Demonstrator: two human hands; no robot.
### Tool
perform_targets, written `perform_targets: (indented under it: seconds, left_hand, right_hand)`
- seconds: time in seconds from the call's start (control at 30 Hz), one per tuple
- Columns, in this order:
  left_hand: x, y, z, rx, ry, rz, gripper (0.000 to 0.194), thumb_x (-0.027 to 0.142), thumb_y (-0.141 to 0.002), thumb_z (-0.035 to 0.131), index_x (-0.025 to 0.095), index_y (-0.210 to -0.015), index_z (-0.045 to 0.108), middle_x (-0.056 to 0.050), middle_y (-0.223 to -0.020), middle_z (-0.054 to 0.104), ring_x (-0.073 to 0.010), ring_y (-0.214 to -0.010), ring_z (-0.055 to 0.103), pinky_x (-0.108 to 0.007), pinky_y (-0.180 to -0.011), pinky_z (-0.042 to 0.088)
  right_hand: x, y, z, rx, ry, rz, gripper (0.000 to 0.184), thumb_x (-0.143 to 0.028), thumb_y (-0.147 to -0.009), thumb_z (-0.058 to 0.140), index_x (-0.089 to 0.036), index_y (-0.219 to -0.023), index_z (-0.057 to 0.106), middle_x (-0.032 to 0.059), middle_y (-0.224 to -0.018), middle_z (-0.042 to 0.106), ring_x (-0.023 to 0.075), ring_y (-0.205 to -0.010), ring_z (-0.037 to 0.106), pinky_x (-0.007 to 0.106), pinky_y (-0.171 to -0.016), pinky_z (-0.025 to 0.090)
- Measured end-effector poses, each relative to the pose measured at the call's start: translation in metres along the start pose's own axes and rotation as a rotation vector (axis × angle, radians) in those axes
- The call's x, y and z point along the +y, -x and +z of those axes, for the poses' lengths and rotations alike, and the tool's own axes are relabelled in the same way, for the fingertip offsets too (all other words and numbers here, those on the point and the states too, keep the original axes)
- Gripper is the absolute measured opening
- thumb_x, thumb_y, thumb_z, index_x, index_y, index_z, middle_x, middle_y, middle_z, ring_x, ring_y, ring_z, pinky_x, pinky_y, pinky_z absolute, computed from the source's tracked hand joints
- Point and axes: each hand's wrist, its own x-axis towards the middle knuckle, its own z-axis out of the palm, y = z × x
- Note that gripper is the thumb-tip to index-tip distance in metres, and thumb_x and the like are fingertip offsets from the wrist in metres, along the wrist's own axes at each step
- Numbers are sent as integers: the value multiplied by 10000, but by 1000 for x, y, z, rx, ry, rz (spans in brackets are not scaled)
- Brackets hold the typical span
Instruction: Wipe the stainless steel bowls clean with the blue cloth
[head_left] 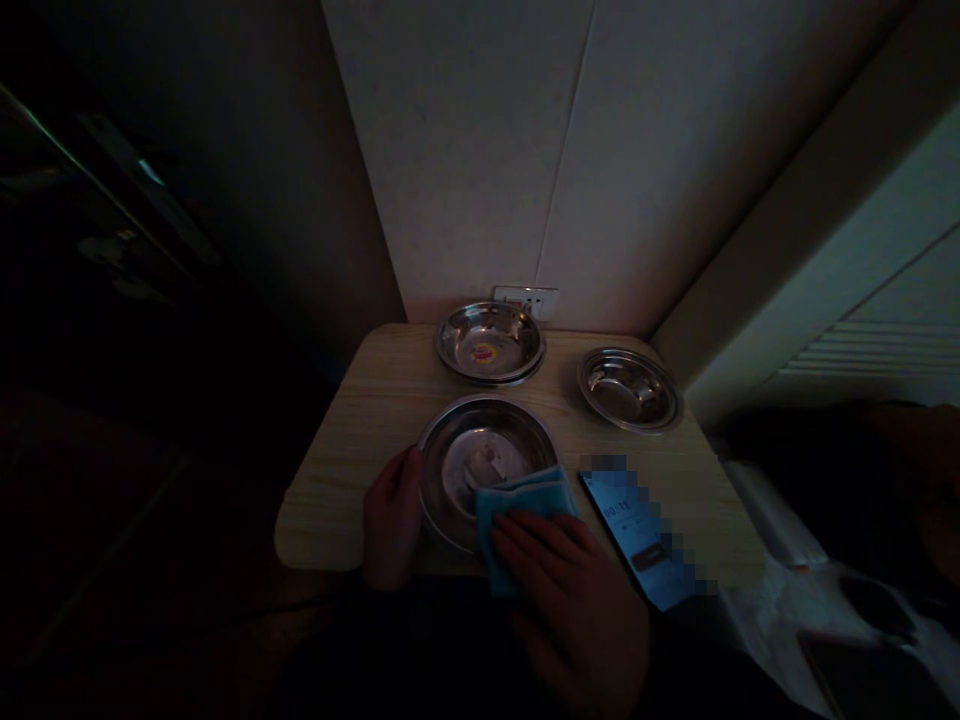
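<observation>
A shallow round stainless-steel dish (448,440) lies near the front edge of a small table. My left hand (391,520) is closed on its left rim, thumb uppermost. Under the fingers of my right hand (574,600) is a folded light-blue cloth (529,492), pressed against the dish's front right rim and inner wall. Part of the cloth hangs over the near side of the dish. The dim light hides the undersides of both hands.
Stacked steel dishes (459,342), the top one with a sticker, stand at the back by a wall socket (544,298). More steel bowls (600,388) sit back right. A lit phone (637,540) lies on the pale wooden table (337,470), right of my right hand.
</observation>
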Motion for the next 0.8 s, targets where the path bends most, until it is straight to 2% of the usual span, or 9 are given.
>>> perform_targets:
  seconds: [0.2, 0.3, 0.37, 0.4, 0.47, 0.53, 0.57, 0.7, 0.8]
  left_hand:
    - [0, 2, -8, -34, -93, 37, 508, 515, -805, 477, 130, -1106, 617, -98, -1014, 683, -218, -928, 619, -323, -820, 471]
    - [9, 15, -20, 95, -227, 82, 560, 514, -771, 529, 130, -1177, 557, -59, -815, 663, -198, -730, 613, -313, -677, 489]
    - [21, 29, -25, 210, -271, 195, 438, 498, -766, 544, 165, -1042, 612, -52, -822, 644, -190, -731, 599, -298, -656, 483]
    - [28, 37, -26, 157, -282, 251, 353, 480, -773, 544, 184, -944, 633, -49, -825, 642, -188, -743, 597, -295, -669, 481]
    - [41, 52, -23, -89, -275, 325, 248, 432, -759, 583, 212, -858, 643, -40, -850, 651, -186, -777, 598, -299, -727, 480]
    - [50, 63, -15, -335, -200, 314, 259, 388, -731, 634, 226, -933, 644, -57, -992, 660, -212, -927, 602, -323, -834, 467]
    - [52, 67, -9, -394, -152, 264, 326, 373, -710, 663, 233, -1003, 627, -64, -1041, 654, -221, -967, 598, -336, -865, 461]
    - [51, 70, 6, -491, 14, 66, 572, 359, -642, 733, 229, -1168, 551, -96, -1082, 650, -230, -895, 628, -341, -778, 505]
    - [51, 64, 5, -530, -1, -12, 421, 388, -652, 719, 196, -1014, 623, -70, -939, 684, -209, -791, 637, -296, -670, 512]
  right_hand:
    - [19, -7, -1, 75, -19, -74, 387, -136, -837, 462, -151, -1209, 567, 73, -1240, 609, 259, -1123, 562, 446, -924, 431]
    - [23, -10, -6, 229, -147, -10, 340, -146, -868, 458, -166, -1183, 586, 88, -1176, 648, 231, -1077, 597, 399, -892, 476]
    - [19, -12, -14, 313, -319, 159, 318, -210, -886, 460, -183, -1175, 593, 91, -1121, 674, 218, -1012, 632, 356, -828, 521]
    - [16, -13, -19, 338, -421, 269, 309, -251, -892, 461, -195, -1161, 602, 81, -1063, 696, 212, -940, 658, 331, -766, 545]
    - [8, -16, -28, 376, -615, 464, 292, -332, -889, 466, -218, -1098, 634, 47, -909, 727, 194, -761, 684, 284, -625, 563]
    - [2, -18, -33, 420, -745, 564, 280, -399, -872, 476, -235, -997, 665, 20, -783, 721, 184, -650, 669, 266, -548, 554]
    - [0, -19, -35, 438, -782, 578, 278, -424, -860, 485, -242, -954, 672, 16, -759, 715, 185, -641, 664, 268, -546, 553]
    - [2, -19, -33, 437, -819, 588, 296, -463, -835, 507, -235, -927, 672, 26, -767, 698, 197, -701, 655, 291, -609, 552]
    - [8, -16, -32, 363, -790, 630, 325, -455, -835, 512, -206, -981, 663, 25, -740, 676, 193, -717, 639, 283, -608, 530]
